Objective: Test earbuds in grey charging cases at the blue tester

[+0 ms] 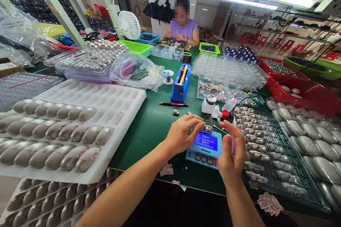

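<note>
A light-blue test box (204, 156) with a lit blue screen sits on the green table between my hands. My left hand (183, 131) reaches over its upper left edge, with thumb and fingers closed on a small silver earbud piece (207, 128) at the top of the box. Red wire shows just behind that piece. My right hand (233, 149) is beside the box's right side, palm inward, its fingers apart and nothing visible in it. Beyond the left hand lie a small pair of earbuds (176, 112) and a pink-and-black pen (173, 104).
A white foam tray (125, 113) of silver cases is at left. On the right stands a clear tray (266, 170) of earbuds. Ahead are a blue tape dispenser (179, 92), a solder spool (167, 77) and a pump bottle (209, 105). A person (183, 28) sits opposite.
</note>
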### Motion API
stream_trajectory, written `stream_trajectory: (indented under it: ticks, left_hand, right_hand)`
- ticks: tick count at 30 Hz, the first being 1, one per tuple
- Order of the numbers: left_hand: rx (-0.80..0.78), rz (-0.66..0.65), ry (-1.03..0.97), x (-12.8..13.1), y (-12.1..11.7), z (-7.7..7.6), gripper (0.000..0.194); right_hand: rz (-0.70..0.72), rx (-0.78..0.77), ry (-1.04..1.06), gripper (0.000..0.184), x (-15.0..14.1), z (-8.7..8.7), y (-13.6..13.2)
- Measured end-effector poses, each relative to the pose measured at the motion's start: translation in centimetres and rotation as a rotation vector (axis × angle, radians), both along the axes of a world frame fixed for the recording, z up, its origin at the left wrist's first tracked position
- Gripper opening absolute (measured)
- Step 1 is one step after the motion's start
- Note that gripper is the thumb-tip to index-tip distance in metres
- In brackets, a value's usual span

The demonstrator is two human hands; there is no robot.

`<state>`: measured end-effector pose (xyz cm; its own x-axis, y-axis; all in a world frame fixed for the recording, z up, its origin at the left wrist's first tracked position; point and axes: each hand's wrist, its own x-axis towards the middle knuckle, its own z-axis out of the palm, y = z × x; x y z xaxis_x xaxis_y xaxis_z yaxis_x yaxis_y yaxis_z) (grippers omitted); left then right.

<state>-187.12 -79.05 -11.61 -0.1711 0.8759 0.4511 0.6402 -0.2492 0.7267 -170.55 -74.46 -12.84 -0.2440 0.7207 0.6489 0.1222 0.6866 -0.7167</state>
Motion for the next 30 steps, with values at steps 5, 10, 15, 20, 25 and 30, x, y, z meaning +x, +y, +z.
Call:
stream_trajectory:
  ticks: [5,10,15,20,25,30]
  left_hand:
    - [0.003,0.005,0.006,0.0,0.1,-0.1,0.022]
    - [0.028,-0.004,0.017,0.1,0.2,-0.2,0.019]
    - [0.041,0.030,0.033,0.0,0.3,-0.3,0.016]
    - [0.044,0.071,0.066,-0.1,0.2,-0.5,0.015]
    - [-0.003,0.123,0.131,-0.2,0.2,-0.6,0.013]
    - [-0.038,0.143,0.176,-0.3,0.3,-0.8,0.015]
  right_hand:
    - [0.013,0.017,-0.041,0.029,0.0,0.1,0.1]
    - [0.030,0.014,-0.043,0.029,-0.1,0.1,0.1]
    - [-0.001,0.048,-0.079,0.028,-0.2,0.3,0.4]
    - [-0.103,0.066,-0.161,0.029,-0.3,0.4,1.1]
    - [-0.144,0.047,-0.266,0.031,-0.2,0.1,1.7]
    - [-0.111,0.007,-0.310,0.032,-0.3,-0.2,1.9]
